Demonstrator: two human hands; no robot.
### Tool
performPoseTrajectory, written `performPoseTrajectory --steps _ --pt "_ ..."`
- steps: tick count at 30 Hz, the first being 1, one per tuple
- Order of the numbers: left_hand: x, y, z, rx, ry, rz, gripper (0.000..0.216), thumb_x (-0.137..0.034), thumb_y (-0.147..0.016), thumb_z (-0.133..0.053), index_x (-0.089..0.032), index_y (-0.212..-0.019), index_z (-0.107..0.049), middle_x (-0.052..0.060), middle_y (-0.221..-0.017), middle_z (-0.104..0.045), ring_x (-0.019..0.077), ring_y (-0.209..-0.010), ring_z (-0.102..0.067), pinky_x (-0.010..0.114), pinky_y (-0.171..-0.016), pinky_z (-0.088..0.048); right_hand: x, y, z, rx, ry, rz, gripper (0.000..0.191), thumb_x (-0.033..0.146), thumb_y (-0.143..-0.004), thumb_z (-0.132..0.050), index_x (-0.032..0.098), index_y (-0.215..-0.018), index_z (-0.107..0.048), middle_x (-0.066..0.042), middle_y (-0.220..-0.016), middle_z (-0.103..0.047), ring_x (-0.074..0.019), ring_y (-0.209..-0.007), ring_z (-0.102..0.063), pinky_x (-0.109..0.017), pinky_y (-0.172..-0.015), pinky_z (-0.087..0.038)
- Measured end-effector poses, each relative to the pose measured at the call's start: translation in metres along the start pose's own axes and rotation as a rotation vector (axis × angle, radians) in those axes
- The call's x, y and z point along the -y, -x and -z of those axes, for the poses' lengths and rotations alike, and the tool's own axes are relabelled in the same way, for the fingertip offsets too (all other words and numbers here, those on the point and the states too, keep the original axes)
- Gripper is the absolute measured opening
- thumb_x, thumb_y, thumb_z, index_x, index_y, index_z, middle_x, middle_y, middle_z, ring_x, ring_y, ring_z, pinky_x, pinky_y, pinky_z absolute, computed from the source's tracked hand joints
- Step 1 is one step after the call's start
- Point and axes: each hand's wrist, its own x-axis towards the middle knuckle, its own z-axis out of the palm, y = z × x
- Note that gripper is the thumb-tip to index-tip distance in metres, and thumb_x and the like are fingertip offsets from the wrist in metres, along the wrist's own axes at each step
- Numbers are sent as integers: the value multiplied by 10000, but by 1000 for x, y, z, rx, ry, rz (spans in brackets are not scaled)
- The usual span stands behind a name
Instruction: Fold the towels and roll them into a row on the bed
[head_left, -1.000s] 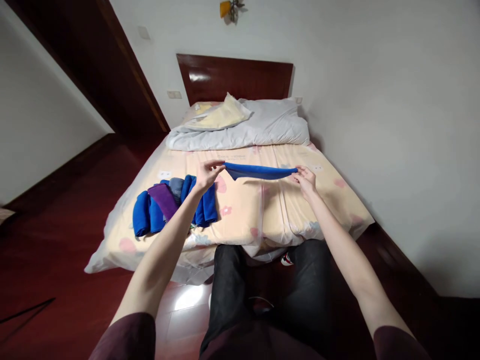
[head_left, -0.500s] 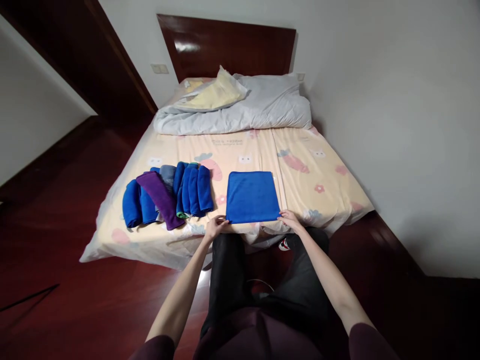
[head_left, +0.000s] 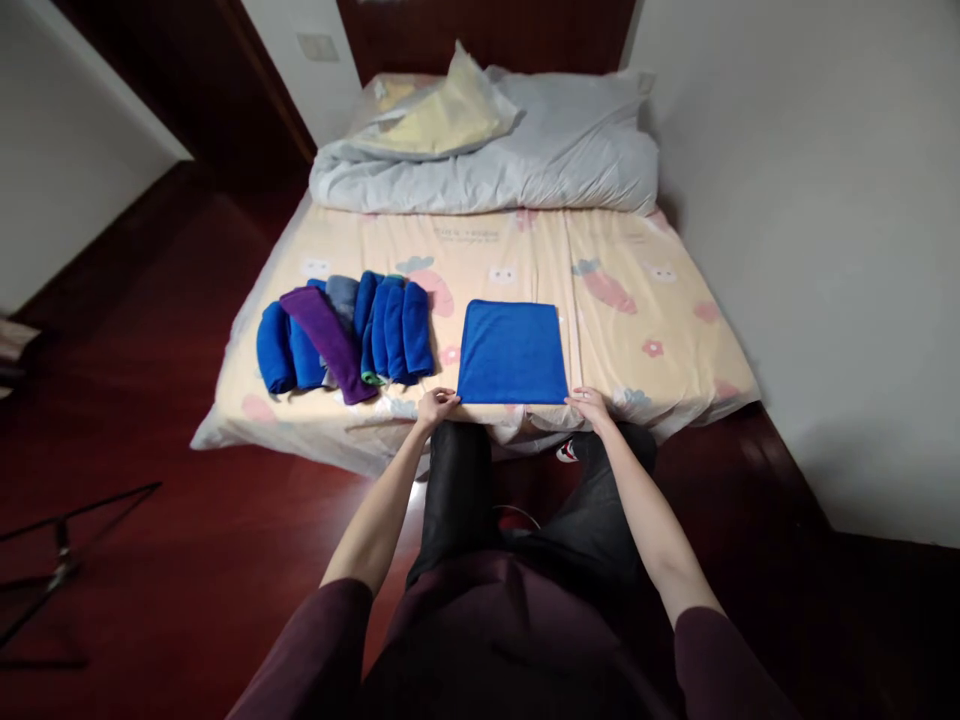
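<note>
A blue towel (head_left: pixel 513 353) lies flat and folded into a near square at the front edge of the bed. My left hand (head_left: pixel 437 407) pinches its near left corner. At the near right corner, my right hand (head_left: pixel 589 405) has its fingers closed on the cloth. Left of the towel sit several rolled towels side by side, mostly blue, among them a grey one (head_left: pixel 343 300). A purple rolled towel (head_left: pixel 330 340) rests slantwise on top of them.
The bed sheet (head_left: pixel 645 300) is printed with carrots and cat faces. A bundled grey quilt (head_left: pixel 570 140) and a yellow pillow (head_left: pixel 454 115) lie at the headboard end. A black metal stand (head_left: pixel 64 560) is on the floor at left; a white wall (head_left: pixel 825 250) is on the right.
The view has tilted downward, so the bed appears higher and more of the black stand shows. Both hands still hold the near corners of the blue towel, which looks much the same.
</note>
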Motion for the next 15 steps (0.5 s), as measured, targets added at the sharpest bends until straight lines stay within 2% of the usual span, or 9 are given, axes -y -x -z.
performPoseTrajectory --steps 6,11,15 --pt "-2 12 2 -20 43 -30 269 -350 -722 -768 -175 -920 -720 95 -885 -799 270 -942 -754 309 -833 -538 -11 2 4 38 -32 12 566 328 -559 -945 179 -966 -581 -19 -820 -722 -73 -526 -492 -172 -425 -369" --pt "12 25 7 21 55 -36 257 -331 -690 -802 -172 -876 -723 104 -885 -800 274 -931 -756 325 -846 -550 -17 2 9 62 9 -15 597 310 -524 -961 187 -945 -556 20 -738 -661 -84 -558 -521 -163 -431 -379" --pt "8 18 10 62 12 -5 296 -366 -692 -819 -171 -906 -759 102 -875 -802 294 -951 -757 344 -862 -548 -12 -6 7 72 -21 -58 654 349 -483 -985 204 -924 -524 94 -620 -548 -53 -477 -419 -156 -392 -317"
